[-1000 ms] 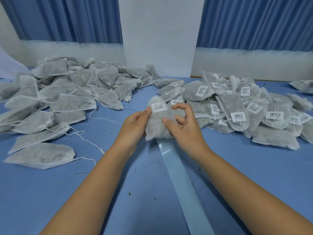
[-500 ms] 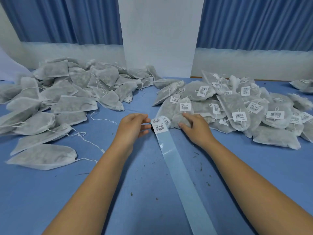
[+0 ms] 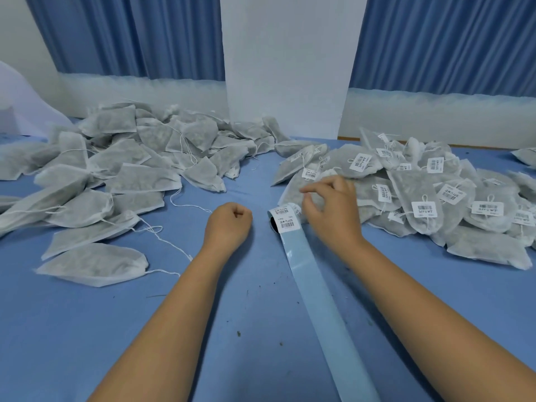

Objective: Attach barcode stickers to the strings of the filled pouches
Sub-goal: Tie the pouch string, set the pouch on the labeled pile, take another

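Left hand (image 3: 229, 224) has let go of the sticker (image 3: 285, 221) and drawn aside to the left. It now rests on the table (image 3: 87, 329), clenched in a fist, with nothing visible in it. Right hand (image 3: 330, 211) has lifted off the labelled pouches (image 3: 423, 198) and hovers just right of the strip (image 3: 327, 309), at its far end, fingers loosely bent and grasping nothing. The sticker sits on that end of the strip, between the hands. Unlabelled pouches (image 3: 130, 181) lie heaped to the left.
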### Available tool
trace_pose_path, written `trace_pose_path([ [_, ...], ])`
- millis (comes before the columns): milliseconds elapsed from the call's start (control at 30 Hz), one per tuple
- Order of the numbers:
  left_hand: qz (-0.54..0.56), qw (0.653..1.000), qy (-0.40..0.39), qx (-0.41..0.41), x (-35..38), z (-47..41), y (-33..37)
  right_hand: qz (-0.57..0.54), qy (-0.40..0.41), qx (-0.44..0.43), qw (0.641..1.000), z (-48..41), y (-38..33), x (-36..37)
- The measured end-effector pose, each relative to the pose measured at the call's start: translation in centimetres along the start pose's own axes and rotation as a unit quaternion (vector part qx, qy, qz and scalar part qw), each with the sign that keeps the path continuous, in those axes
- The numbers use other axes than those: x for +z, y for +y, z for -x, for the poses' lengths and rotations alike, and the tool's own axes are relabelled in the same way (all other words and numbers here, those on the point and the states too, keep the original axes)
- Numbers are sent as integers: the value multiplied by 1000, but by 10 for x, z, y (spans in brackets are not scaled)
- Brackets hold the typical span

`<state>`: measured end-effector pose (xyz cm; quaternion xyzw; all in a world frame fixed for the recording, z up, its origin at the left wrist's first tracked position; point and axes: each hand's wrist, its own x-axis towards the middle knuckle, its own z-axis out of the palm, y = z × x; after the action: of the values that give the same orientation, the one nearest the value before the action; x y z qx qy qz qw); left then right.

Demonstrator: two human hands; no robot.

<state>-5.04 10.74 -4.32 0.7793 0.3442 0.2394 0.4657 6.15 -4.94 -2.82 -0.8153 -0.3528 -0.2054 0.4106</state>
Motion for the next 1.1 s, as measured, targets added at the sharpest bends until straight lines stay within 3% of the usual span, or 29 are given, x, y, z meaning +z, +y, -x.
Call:
trace_pose_path([
  [200, 18, 999, 28, -18, -17, -9, -5, 4, -169, -84, 982, -37, -84, 46],
  [300, 55, 997, 43, -43, -29, -14, -10, 37, -275, -75, 958, -49, -111, 84],
  [400, 5, 996, 51, -79, -47, -20, -18, 85, -339, -55, 935, -55, -121, 122],
  [533, -62, 992, 36, -109, -61, -27, -27, 118, -368, -33, 922, -55, -122, 157],
  [767, -95, 989, 50, -104, -67, -35, -31, 115, -347, -46, 930, -50, -120, 173],
  [867, -94, 989, 88, -73, -70, -32, -30, 17, -365, -69, 928, -46, -117, 157],
  [967, -106, 989, 96, 27, -73, -29, -26, -144, -319, -36, 936, -45, -119, 124],
  [1100, -124, 984, 86, 96, -67, -25, -19, -316, -306, 52, 897, -45, -120, 72],
])
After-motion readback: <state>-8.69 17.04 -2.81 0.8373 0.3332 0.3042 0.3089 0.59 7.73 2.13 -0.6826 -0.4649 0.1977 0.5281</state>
